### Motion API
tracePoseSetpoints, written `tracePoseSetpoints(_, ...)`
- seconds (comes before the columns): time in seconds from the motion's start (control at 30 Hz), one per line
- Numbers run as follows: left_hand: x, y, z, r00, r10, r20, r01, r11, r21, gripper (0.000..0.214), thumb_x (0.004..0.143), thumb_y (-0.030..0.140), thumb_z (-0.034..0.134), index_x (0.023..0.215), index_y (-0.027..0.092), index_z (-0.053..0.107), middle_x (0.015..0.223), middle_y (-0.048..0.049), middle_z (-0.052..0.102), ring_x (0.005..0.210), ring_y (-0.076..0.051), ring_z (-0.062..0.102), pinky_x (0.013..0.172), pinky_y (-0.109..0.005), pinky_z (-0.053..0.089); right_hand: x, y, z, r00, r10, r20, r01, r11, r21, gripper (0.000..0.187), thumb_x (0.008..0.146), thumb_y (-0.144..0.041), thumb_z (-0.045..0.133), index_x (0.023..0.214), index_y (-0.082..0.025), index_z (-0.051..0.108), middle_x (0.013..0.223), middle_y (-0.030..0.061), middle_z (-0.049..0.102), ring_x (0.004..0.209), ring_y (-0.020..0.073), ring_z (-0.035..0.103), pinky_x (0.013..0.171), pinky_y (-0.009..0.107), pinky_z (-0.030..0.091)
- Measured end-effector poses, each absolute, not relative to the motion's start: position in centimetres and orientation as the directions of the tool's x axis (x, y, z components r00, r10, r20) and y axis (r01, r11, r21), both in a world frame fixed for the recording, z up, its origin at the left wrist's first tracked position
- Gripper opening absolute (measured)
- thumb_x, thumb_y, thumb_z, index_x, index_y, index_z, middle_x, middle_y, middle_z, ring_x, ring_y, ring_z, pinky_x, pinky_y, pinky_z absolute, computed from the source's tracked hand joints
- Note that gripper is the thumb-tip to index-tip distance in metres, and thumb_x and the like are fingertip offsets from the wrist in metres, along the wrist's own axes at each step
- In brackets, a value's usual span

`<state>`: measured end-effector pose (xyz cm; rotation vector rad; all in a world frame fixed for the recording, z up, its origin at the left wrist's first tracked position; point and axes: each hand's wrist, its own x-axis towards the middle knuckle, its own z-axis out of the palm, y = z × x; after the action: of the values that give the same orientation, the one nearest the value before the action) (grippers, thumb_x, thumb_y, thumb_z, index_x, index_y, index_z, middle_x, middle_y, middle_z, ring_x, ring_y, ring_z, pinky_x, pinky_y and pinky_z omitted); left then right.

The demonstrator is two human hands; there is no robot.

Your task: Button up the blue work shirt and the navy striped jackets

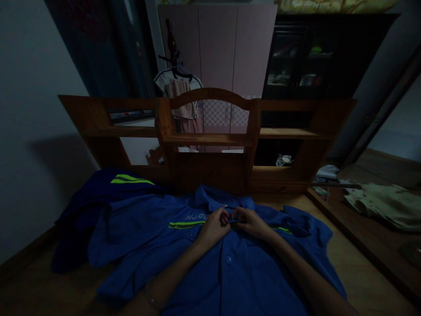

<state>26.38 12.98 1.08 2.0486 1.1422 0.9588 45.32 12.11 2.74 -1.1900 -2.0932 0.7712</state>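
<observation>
A blue work shirt (200,267) with yellow-green stripes and lettering on the chest lies spread out, collar away from me. Both hands meet at its front opening just below the collar. My left hand (215,226) is closed, its fingers pinching the shirt's front edge. Opposite it, my right hand (251,223) pinches the other side of the same edge. Whatever small part sits between the fingertips is hidden. Lower down the front, a round button (229,260) shows on the placket.
Dark blue clothing (82,206) with a bright stripe lies at the left. A wooden shelf unit (207,139) stands behind the shirt. To the right are folded beige fabric (384,204) and a wooden ledge (358,245). Clothes hang on a rack (177,79) farther back.
</observation>
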Motion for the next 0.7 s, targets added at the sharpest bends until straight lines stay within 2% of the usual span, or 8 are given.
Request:
tracePoseSetpoints(0.07, 26.0, 13.3, 0.8, 0.393, 0.887, 0.241, 0.425, -0.408, 0.808, 0.016, 0.072, 0.02, 0.061, 0.087, 0.016, 0.06, 0.077, -0.0007, 0.062, 0.069, -0.013, 0.057, 0.062, -0.022, 0.042, 45.4, 12.3, 2.7, -0.425, 0.884, 0.194, 0.551, 0.422, -0.72, 0.021, 0.079, -0.032, 0.062, 0.093, -0.016, 0.062, 0.066, -0.0038, 0.049, 0.06, 0.0097, 0.043, 0.055, 0.02, 0.03)
tracePoseSetpoints(0.2, 25.5, 13.8, 0.4, 0.433, 0.874, 0.22, 0.397, -0.404, 0.824, 0.02, 0.073, 0.032, 0.065, 0.083, 0.016, 0.063, 0.077, -0.0016, 0.063, 0.07, -0.013, 0.058, 0.061, -0.022, 0.041, 45.5, 12.6, 2.4, -0.43, 0.882, 0.193, 0.554, 0.427, -0.715, 0.02, 0.079, -0.031, 0.061, 0.092, -0.016, 0.063, 0.068, -0.0028, 0.053, 0.062, 0.01, 0.045, 0.057, 0.02, 0.031)
tracePoseSetpoints(0.43, 25.9, 13.1, 0.8, 0.438, 0.854, 0.282, 0.388, -0.462, 0.797, 0.02, 0.07, 0.029, 0.069, 0.083, 0.016, 0.063, 0.076, -0.0004, 0.061, 0.066, -0.012, 0.054, 0.058, -0.021, 0.038, 46.0, 12.6, 2.4, -0.455, 0.884, 0.109, 0.455, 0.336, -0.825, 0.023, 0.078, -0.035, 0.063, 0.089, -0.015, 0.062, 0.067, -0.0032, 0.052, 0.059, 0.0091, 0.043, 0.054, 0.02, 0.032)
tracePoseSetpoints(0.57, 26.1, 12.4, 1.4, 0.447, 0.827, 0.341, 0.377, -0.52, 0.767, 0.015, 0.073, 0.029, 0.068, 0.08, 0.016, 0.064, 0.079, -0.0011, 0.061, 0.071, -0.012, 0.056, 0.062, -0.021, 0.04, 46.4, 12.4, 3.0, -0.482, 0.873, 0.074, 0.448, 0.317, -0.836, 0.031, 0.076, -0.043, 0.066, 0.089, -0.015, 0.063, 0.066, -0.0031, 0.051, 0.058, 0.0088, 0.042, 0.053, 0.019, 0.032)
tracePoseSetpoints(0.7, 26.1, 12.1, 1.8, 0.452, 0.812, 0.369, 0.415, -0.558, 0.719, 0.007, 0.075, 0.02, 0.064, 0.081, 0.017, 0.064, 0.081, -0.0016, 0.061, 0.075, -0.013, 0.057, 0.067, -0.022, 0.04, 46.6, 12.1, 3.4, -0.498, 0.864, 0.068, 0.455, 0.327, -0.828, 0.035, 0.075, -0.046, 0.066, 0.092, -0.016, 0.061, 0.067, -0.0032, 0.05, 0.058, 0.0086, 0.041, 0.053, 0.019, 0.032)
